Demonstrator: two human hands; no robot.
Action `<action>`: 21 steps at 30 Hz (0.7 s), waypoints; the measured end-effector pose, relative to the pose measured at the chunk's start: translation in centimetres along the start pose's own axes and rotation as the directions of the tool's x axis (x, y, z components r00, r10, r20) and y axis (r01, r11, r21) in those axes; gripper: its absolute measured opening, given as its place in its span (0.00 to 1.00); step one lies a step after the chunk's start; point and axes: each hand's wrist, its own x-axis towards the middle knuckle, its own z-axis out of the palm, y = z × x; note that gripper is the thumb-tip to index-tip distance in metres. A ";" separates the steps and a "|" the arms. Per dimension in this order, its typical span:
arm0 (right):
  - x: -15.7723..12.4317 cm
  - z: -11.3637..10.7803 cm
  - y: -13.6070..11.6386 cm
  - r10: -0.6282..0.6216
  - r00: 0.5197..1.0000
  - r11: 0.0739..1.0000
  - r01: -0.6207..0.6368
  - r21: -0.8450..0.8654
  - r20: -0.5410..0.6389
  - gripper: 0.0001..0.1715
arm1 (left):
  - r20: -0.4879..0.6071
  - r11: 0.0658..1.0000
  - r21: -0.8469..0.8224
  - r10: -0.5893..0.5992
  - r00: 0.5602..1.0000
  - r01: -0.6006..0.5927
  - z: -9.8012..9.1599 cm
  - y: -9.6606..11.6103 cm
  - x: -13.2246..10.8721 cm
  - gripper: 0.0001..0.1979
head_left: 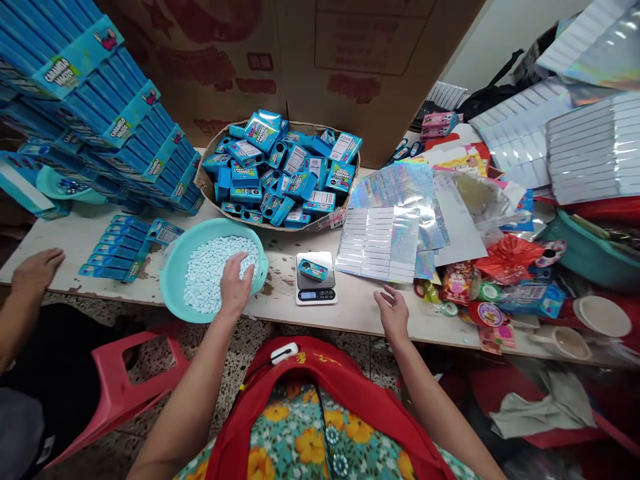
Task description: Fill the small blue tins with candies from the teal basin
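Observation:
My left hand [236, 285] is over the right part of a turquoise basin [173, 293] of small pale blue candies [205, 270]; its fingers are bent down at the candies, and whether they grip any is hidden. My right hand [393, 312] is at the table's front edge, fingers apart, holding nothing. Between the hands a small digital scale [317, 296] bears one blue box [313, 269] lying on its side. Behind the scale, a cut cardboard box [280, 225] is heaped with small blue boxes [301, 185].
Tall stacks of blue display trays [115, 120] stand at the left, with a row of blue boxes [115, 247] before them. Another person's hand [40, 267] rests on the table at far left. Shiny sticker sheets [377, 243] and a cluttered pile with cups [565, 341] lie right.

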 end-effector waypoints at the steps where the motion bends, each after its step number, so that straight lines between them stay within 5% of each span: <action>1: 0.1 -0.1 0.0 0.008 1.000 1.000 -0.008 0.004 0.002 0.33 | 0.048 1.000 -0.010 0.018 0.999 -0.018 0.3 1.1 0.2 0.19; 6: 0.4 -0.9 -0.1 0.053 0.998 0.998 -0.053 0.036 -0.016 0.33 | 0.317 0.981 -0.036 0.191 0.929 -0.190 2.2 4.8 1.1 0.22; 16: -3.8 -2.2 1.3 0.181 0.973 0.983 -0.175 0.059 -0.141 0.36 | 0.628 0.942 -0.166 0.330 0.705 -0.292 6.4 6.6 4.0 0.37; 19: -6.3 -1.2 0.5 0.204 0.967 0.979 -0.199 0.048 -0.151 0.37 | 0.682 0.938 -0.233 0.345 0.645 -0.255 7.9 7.4 4.0 0.28; 21: -8.0 -0.1 -0.6 0.227 0.964 0.974 -0.228 0.006 -0.140 0.38 | 0.683 0.941 -0.235 0.337 0.648 -0.242 7.5 7.6 4.0 0.18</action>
